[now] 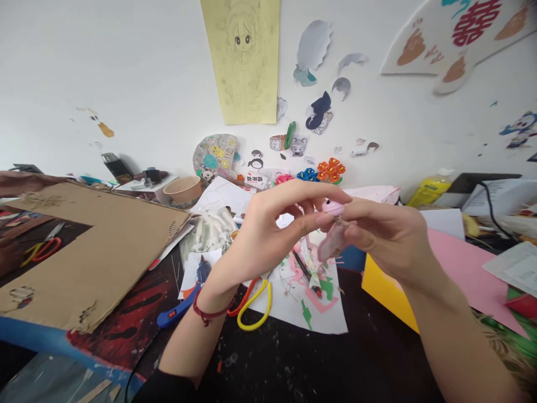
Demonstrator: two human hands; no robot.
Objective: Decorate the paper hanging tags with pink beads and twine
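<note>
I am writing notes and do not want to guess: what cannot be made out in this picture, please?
All in the head view:
- Small pink piece: partly covered by fingers of the left hand and right hand.
- Scissors: blades mostly behind the left hand.
- Blue-handled tool: front end behind the left wrist.
- Another person's hand: cut by left edge.

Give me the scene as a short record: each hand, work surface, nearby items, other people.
left hand: fingers pinch a small pink piece
right hand: fingers at the same piece
hanging below: pale pink flat piece
under hands: white paper with green and pink scraps
near left wrist: scissors, yellow and red handles; blue tool
right side: yellow sheet, pink sheet
left side: cut cardboard
other person: a hand at left edge
</note>
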